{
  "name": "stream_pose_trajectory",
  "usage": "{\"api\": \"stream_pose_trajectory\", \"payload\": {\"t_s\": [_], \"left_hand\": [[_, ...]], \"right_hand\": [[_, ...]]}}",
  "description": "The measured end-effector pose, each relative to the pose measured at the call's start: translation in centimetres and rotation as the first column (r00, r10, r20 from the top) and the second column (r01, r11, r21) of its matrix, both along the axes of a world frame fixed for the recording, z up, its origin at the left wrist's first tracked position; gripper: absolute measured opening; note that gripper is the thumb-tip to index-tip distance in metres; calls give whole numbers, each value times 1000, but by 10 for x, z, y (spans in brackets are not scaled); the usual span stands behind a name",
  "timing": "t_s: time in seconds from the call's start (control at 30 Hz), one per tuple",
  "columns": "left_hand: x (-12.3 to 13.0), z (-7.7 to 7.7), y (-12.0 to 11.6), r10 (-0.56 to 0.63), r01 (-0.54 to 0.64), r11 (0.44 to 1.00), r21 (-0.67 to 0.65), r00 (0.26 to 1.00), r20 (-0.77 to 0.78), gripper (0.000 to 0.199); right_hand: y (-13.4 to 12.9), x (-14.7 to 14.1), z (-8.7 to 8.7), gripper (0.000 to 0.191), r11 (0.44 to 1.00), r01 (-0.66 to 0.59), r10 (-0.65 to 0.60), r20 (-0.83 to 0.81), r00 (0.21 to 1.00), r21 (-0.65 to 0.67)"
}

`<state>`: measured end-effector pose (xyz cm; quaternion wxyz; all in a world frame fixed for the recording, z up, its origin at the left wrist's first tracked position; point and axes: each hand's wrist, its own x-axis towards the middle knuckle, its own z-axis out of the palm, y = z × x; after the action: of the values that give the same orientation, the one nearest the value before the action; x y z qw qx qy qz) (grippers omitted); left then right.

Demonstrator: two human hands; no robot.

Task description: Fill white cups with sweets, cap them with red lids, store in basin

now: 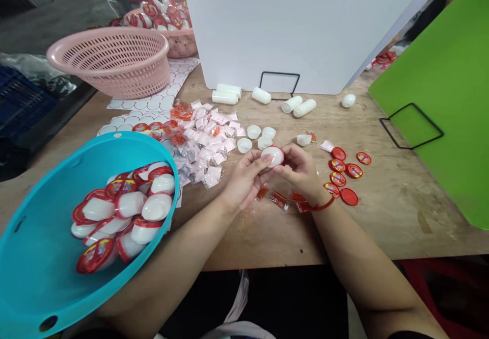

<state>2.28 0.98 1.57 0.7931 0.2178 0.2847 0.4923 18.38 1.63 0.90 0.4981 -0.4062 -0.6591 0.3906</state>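
While both hands close on a white plastic egg above the wooden table, a thin red rim shows along its top edge. The left hand grips one side with its thumb and curled fingers, and the right hand pinches the other side, its fingertips pressed to the shell. Neither hand is open, and they nearly meet around the egg. A red string bracelet circles the right wrist. Just below the hands lie small red sachets, and to the right is a scatter of round red lids. Small white cups stand just beyond the fingers, beside a heap of clear packets. Farther off, white capsule halves lie near a white board. On the left, a tilted blue basin holds white eggs with red lids, and a pink basket sits beyond it.
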Motion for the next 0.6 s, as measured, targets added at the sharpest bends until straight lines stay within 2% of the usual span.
{"api": "stream_pose_trajectory", "payload": {"t_s": [0.13,0.27,0.37,0.47,0.53,0.6], "left_hand": [[-6,1,4,-40,42,997,63,999,-20,49],[-8,-1,7,-76,79,991,107,997,-30,42],[-8,-2,6,-127,122,988,96,991,40,40],[-10,-1,7,-161,150,984,100,981,106,43],[-11,0,9,-118,111,990,83,989,85,42],[-13,-1,13,52,-46,996,79,996,-77,39]], "right_hand": [[-3,-6,-2,38,999,41,-40,-78,996,4],[-3,-4,-5,38,994,89,-83,-84,993,67],[-1,1,-8,36,981,100,-96,-30,995,168],[-3,1,-5,33,940,143,-165,47,985,308],[-8,-6,6,32,902,192,-239,76,968,388],[-18,-23,24,34,875,150,-236,135,962,460]]}}
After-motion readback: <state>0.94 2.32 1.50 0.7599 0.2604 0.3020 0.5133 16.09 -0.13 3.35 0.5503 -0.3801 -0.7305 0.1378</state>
